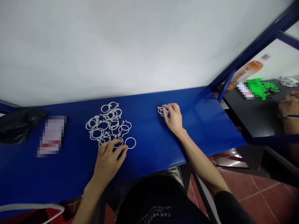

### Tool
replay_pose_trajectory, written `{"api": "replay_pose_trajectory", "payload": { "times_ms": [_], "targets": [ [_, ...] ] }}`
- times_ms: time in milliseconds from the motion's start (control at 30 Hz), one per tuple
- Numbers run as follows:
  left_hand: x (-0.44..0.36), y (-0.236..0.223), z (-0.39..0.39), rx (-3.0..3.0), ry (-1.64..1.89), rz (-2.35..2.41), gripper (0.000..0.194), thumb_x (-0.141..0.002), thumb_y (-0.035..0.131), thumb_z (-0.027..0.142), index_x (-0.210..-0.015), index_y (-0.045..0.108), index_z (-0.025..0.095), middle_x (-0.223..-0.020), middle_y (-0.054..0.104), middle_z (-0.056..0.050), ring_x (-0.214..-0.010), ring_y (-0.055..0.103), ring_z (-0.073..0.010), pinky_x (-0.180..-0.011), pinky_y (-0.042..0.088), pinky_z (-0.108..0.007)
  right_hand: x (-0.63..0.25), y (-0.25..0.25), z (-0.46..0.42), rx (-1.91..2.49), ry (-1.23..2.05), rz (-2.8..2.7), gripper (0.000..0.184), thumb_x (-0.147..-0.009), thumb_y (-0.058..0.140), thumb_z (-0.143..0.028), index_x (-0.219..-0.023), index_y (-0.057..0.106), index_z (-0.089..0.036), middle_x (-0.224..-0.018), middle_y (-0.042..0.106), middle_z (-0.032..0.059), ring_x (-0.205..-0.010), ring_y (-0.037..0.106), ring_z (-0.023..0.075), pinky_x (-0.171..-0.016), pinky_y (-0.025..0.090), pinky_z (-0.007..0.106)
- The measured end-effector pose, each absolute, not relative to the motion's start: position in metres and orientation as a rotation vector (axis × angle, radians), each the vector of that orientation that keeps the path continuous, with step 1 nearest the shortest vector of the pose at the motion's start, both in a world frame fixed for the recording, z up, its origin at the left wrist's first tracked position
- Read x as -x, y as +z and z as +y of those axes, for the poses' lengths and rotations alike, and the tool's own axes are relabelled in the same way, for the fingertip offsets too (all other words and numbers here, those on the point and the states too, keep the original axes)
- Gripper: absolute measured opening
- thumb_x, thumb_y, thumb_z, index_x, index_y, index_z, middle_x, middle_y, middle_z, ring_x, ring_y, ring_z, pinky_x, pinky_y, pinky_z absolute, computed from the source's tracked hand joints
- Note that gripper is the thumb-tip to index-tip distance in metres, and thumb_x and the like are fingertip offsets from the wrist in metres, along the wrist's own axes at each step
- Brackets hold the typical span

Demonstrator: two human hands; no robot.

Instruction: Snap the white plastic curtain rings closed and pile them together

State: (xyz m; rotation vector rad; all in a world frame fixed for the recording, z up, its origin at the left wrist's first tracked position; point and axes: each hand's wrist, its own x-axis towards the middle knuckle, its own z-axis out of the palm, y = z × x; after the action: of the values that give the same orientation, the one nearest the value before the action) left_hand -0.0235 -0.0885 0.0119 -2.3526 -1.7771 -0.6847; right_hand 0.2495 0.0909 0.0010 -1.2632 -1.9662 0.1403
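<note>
A loose pile of thin white plastic rings (102, 125), several with small tabs or tails, lies on the blue table (144, 124). My left hand (108, 157) is at the pile's near edge, thumb and index finger apart. Its thumb tip meets the edge of a single white ring (134, 138); no grip on it shows. Farther right, my right hand (174, 118) bends its fingers down over a small group of white rings (160, 110). Its thumb and index finger close on a ring there, partly hidden by the fingers.
On the left are a blurred-out pale packet (52, 133) and a black plastic bag (21, 124). A white wall (140, 46) rises behind. Beyond a blue frame post (226, 85), a black table (252, 112) holds green pieces (260, 87) and a bottle (249, 70); another person's hand (291, 104) is there.
</note>
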Motion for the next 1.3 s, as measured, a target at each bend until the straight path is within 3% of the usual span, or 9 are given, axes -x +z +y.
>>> {"api": "replay_pose_trajectory", "payload": {
  "times_ms": [200, 300, 467, 700, 833, 1033, 1167, 1300],
  "targets": [
    [0.002, 0.03, -0.033, 2.522, -1.061, -1.775, 0.011, -0.095, 0.055, 0.018, -0.101, 0.064, 0.022, -0.101, 0.07, -0.004, -0.098, 0.063, -0.0189, -0.095, 0.048, -0.038, -0.212, 0.012, 0.055, 0.636, 0.333, -2.291, 0.037, -0.097, 0.058, -0.044, -0.124, 0.061, -0.019, -0.122, 0.064, 0.0117, -0.111, 0.063, 0.0223, -0.091, 0.058, 0.039],
    [-0.009, 0.024, 0.0, 2.509, -1.227, -1.858, 0.011, -0.096, 0.052, 0.024, -0.096, 0.063, 0.021, -0.091, 0.07, -0.002, -0.086, 0.065, -0.0167, -0.085, 0.052, -0.034, -0.206, 0.003, 0.051, 0.611, 0.345, -2.29, 0.03, -0.1, 0.054, -0.036, -0.123, 0.061, -0.017, -0.117, 0.068, 0.0125, -0.109, 0.065, 0.0221, -0.091, 0.058, 0.038],
    [-0.023, 0.008, 0.016, 2.438, -1.43, -1.922, 0.017, -0.095, 0.055, 0.028, -0.108, 0.063, 0.02, -0.094, 0.07, -0.002, -0.081, 0.067, -0.0149, -0.08, 0.055, -0.032, -0.212, -0.015, 0.059, 0.795, 0.533, -2.078, 0.027, -0.104, 0.047, -0.028, -0.126, 0.059, -0.02, -0.113, 0.072, 0.0103, -0.1, 0.07, 0.0193, -0.088, 0.059, 0.036],
    [-0.023, 0.001, 0.004, 2.499, -1.441, -1.728, 0.017, -0.096, 0.057, 0.023, -0.111, 0.064, 0.022, -0.093, 0.071, -0.002, -0.085, 0.065, -0.0163, -0.085, 0.052, -0.034, -0.213, -0.013, 0.059, 0.827, 0.79, -2.04, 0.022, -0.104, 0.048, -0.029, -0.112, 0.065, -0.018, -0.096, 0.075, 0.0049, -0.087, 0.073, 0.0146, -0.082, 0.058, 0.027],
    [-0.021, -0.002, 0.005, 2.503, -1.37, -1.66, 0.013, -0.096, 0.055, 0.019, -0.098, 0.068, 0.023, -0.092, 0.072, -0.002, -0.087, 0.063, -0.0176, -0.085, 0.051, -0.034, -0.213, -0.013, 0.057, 0.762, 0.754, -2.144, 0.02, -0.104, 0.047, -0.027, -0.107, 0.064, -0.016, -0.103, 0.074, 0.0084, -0.094, 0.071, 0.0168, -0.084, 0.057, 0.03],
    [-0.031, -0.002, 0.0, 2.444, -1.326, -1.675, 0.025, -0.097, 0.049, 0.014, -0.086, 0.069, 0.024, -0.082, 0.073, -0.001, -0.08, 0.062, -0.0183, -0.079, 0.047, -0.035, -0.216, -0.012, 0.053, 0.713, 0.659, -2.313, 0.025, -0.106, 0.041, -0.028, -0.106, 0.063, -0.016, -0.095, 0.073, 0.0082, -0.084, 0.068, 0.0169, -0.077, 0.056, 0.03],
    [-0.038, 0.002, -0.005, 2.447, -1.32, -1.702, 0.028, -0.097, 0.046, 0.013, -0.086, 0.069, 0.024, -0.078, 0.072, 0.0, -0.078, 0.063, -0.0183, -0.077, 0.045, -0.035, -0.218, -0.014, 0.05, 0.677, 0.542, -2.369, 0.03, -0.107, 0.037, -0.028, -0.108, 0.064, -0.016, -0.09, 0.072, 0.0086, -0.08, 0.066, 0.0171, -0.073, 0.055, 0.03],
    [-0.029, -0.001, -0.002, 2.437, -1.185, -1.772, 0.019, -0.097, 0.052, 0.021, -0.095, 0.071, 0.025, -0.084, 0.074, -0.002, -0.082, 0.063, -0.0209, -0.08, 0.045, -0.038, -0.217, -0.015, 0.052, 0.812, 0.511, -2.326, 0.028, -0.106, 0.042, -0.031, -0.11, 0.066, -0.017, -0.096, 0.074, 0.0092, -0.086, 0.068, 0.0183, -0.077, 0.056, 0.031]
  ]
}}
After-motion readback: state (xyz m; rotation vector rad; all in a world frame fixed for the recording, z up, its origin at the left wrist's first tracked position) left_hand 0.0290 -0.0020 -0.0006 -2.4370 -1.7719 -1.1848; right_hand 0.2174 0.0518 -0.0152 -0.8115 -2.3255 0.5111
